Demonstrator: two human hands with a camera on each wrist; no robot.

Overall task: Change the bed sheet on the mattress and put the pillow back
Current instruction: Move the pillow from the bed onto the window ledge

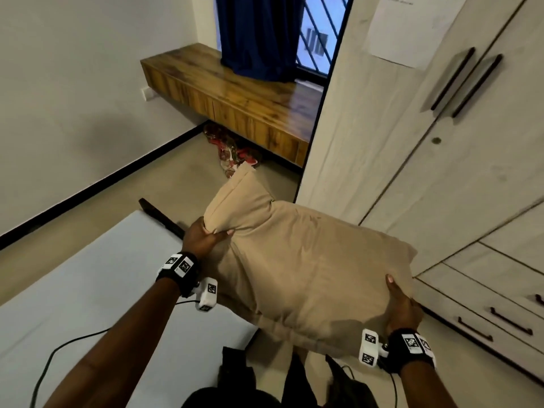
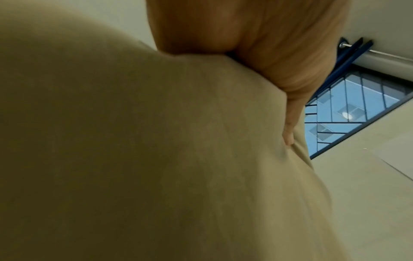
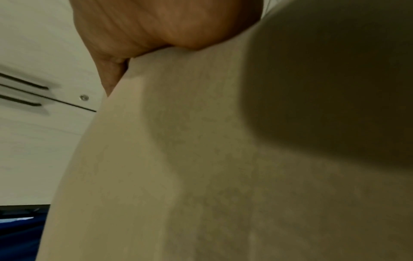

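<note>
A person's two hands hold a tan pillow (image 1: pixel 297 269) in the air at the centre of the head view, above the floor beside the corner of a mattress (image 1: pixel 97 290) covered in a pale sheet, which fills the lower left of the frame. The left hand (image 1: pixel 204 238) pinches a fold of fabric at the pillow's left end, thumb on top and fingers curled beneath. The right hand (image 1: pixel 401 307) clasps the pillow's lower right edge, thumb lying on the upper face, fingers hidden underneath. Both wrist views show little beyond tan fabric pressed against the palm. A pale wardrobe (image 1: pixel 426 160) stands at the right. A wooden bench (image 1: pixel 235 95) under a blue curtain (image 1: pixel 259 33) sits at upper centre, with patterned cloth (image 1: pixel 232 148) crumpled on the floor below it.
</note>
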